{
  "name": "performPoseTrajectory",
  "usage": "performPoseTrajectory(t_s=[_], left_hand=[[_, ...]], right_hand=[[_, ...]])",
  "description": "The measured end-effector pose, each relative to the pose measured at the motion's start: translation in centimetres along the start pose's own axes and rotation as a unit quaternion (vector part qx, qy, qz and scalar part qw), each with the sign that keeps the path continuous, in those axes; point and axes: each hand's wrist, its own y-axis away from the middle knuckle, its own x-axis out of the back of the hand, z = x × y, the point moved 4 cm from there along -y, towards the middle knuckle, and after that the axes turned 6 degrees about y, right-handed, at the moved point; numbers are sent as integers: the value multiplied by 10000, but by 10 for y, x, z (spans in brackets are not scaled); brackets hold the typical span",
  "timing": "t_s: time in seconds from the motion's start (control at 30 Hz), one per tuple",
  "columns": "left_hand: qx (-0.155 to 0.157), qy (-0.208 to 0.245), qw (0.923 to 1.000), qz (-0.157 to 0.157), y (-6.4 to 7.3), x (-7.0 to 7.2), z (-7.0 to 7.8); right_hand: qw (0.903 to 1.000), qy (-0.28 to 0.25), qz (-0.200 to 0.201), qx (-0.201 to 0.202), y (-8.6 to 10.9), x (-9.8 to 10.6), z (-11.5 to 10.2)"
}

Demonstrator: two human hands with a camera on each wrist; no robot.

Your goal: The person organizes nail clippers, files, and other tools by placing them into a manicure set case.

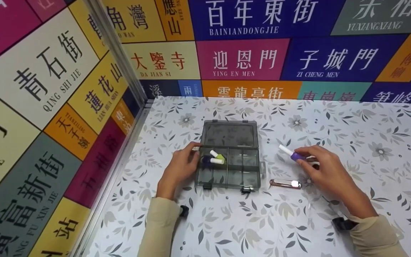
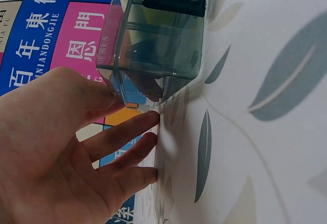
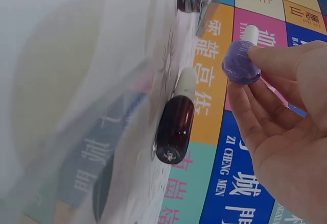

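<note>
My right hand [image 1: 328, 166] pinches a purple nail polish bottle [image 3: 241, 63] with a white cap, held above the table to the right of the box. Below it lies a dark red nail polish bottle [image 3: 175, 129], mostly hidden by the hand in the head view. The grey see-through compartment box [image 1: 234, 182] has its lid [image 1: 231, 134] folded back. Inside, at left, are a yellow-green polish bottle [image 1: 220, 156] and a dark one [image 1: 206, 159], both white-capped. My left hand [image 1: 181, 165] rests at the box's left side, fingers loosely extended; exact contact is partly hidden.
A nail clipper [image 1: 285, 184] lies just right of the box. The table [image 1: 219, 225] has a leaf-and-flower cover. Panels with street names [image 1: 241, 59] stand behind it and along the left.
</note>
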Motion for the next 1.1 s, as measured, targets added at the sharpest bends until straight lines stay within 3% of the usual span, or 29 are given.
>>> performPoseTrajectory(t_s=[0.33, 1.1], left_hand=[[-49, 1, 10000, -29, -1, 0, -1], [194, -44, 9998, -47, -2, -1, -2]], right_hand=[[9999, 42, -34, 142, -1, -6, -11], [9981, -200, 63, 587, -1, -25, -37]])
